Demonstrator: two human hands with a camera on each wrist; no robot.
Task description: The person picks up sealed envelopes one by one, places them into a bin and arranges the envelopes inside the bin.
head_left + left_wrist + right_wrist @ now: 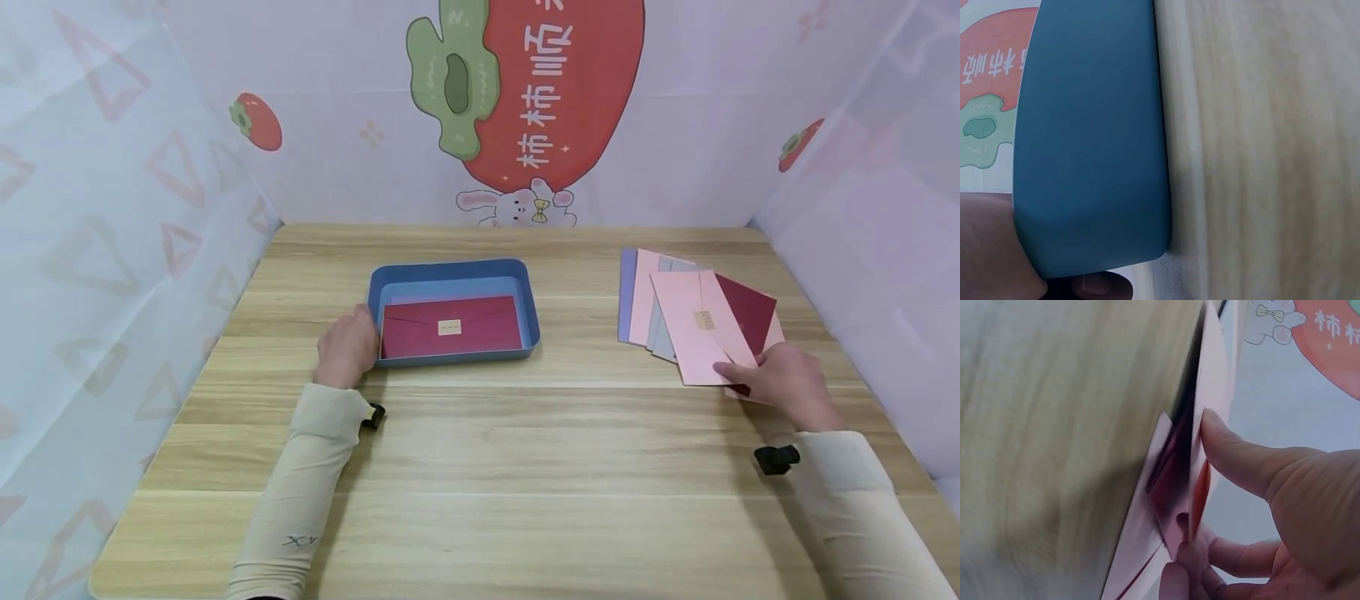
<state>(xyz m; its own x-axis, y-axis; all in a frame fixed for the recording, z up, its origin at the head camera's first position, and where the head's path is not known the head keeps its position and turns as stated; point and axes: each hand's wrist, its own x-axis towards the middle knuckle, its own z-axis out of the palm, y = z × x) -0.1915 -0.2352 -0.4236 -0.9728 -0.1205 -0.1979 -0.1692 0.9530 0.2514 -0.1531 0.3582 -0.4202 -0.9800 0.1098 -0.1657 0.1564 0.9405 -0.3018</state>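
In the head view a blue tray (457, 273) holds a dark red envelope (487, 327) with a pale label. My left hand (347, 346) grips the tray's left side near its front corner; in the left wrist view the tray wall (1091, 137) hides part of the fingers. On the right, my right hand (791, 383) pinches a light pink envelope (701, 321) by its near right corner. The right wrist view shows the thumb (1235, 447) on one face and fingers at the other side. That envelope lies tilted over a fanned group of envelopes.
The fan includes a purple envelope (627, 300), another pink one (645, 292), a grey one (660, 340) and a dark red one (750, 304). All lie on a wooden table (510, 467). Patterned cloth walls (337, 167) stand behind and at both sides.
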